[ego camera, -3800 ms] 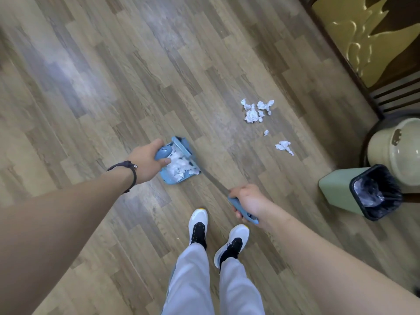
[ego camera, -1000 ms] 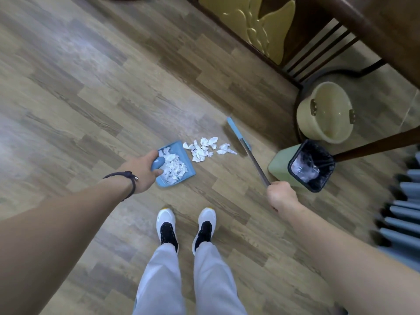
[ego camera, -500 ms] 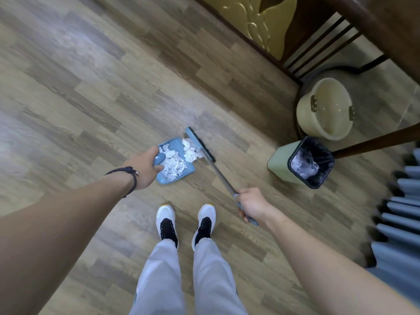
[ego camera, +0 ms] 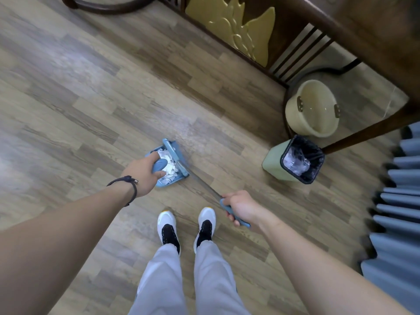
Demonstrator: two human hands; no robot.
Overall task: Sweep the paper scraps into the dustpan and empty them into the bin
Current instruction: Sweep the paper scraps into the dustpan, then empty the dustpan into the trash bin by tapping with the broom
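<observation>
A small blue dustpan (ego camera: 179,179) rests on the wood floor ahead of my feet, full of white paper scraps (ego camera: 169,165). My left hand (ego camera: 142,173) grips its blue handle. My right hand (ego camera: 242,206) holds the blue grip of a long-handled broom (ego camera: 176,159), whose blue head lies across the mouth of the dustpan. A green bin (ego camera: 272,163) with a black liner stands tilted on the floor to the right, its opening facing me. No loose scraps show on the floor.
A beige bucket (ego camera: 316,128) sits behind the bin under dark wooden furniture (ego camera: 341,32). A wooden leg (ego camera: 368,130) slants past the bin. Blue pleated fabric (ego camera: 395,214) fills the right edge. My two shoes (ego camera: 186,226) stand just behind the dustpan.
The broom swept the last scraps leftward into the dustpan, and its head now lies over the pan's mouth. My right hand drew back toward my feet.
</observation>
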